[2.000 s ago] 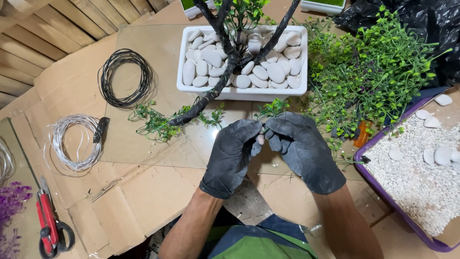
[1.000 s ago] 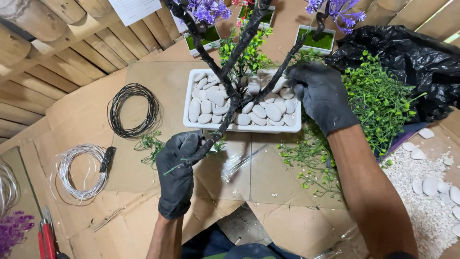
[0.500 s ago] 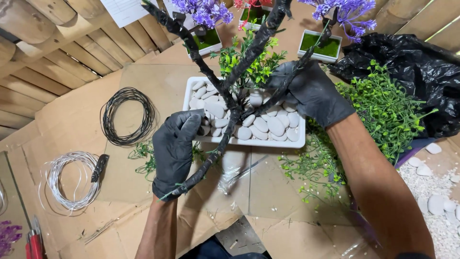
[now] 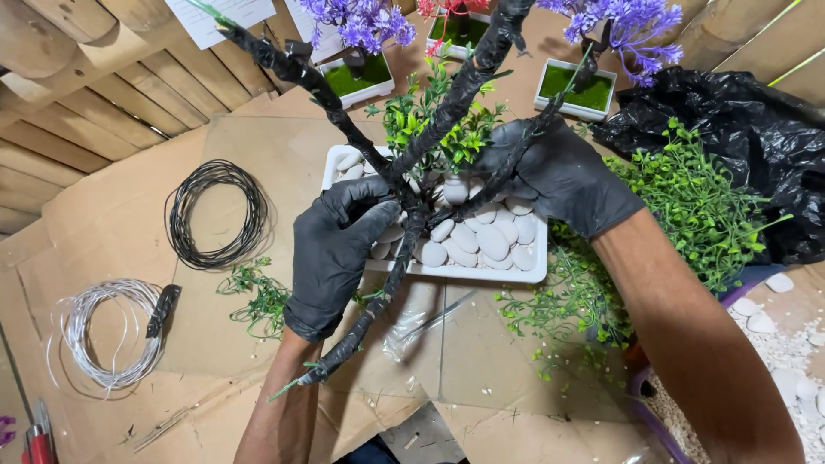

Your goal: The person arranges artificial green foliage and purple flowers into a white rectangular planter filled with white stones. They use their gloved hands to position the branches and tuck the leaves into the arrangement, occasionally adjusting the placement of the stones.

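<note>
Left hand (image 4: 335,253) clasps the black trunk (image 4: 404,249); right hand (image 4: 559,176) seemingly pinches a branch (image 4: 507,167).

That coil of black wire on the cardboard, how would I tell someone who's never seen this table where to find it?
Start at the white tray of pebbles in the middle and look past the gloved left hand, further to the left. The coil of black wire lies flat on the cardboard there. The other coil, nearer the table's front edge, is silvery white; this one is dark and tighter.
</note>
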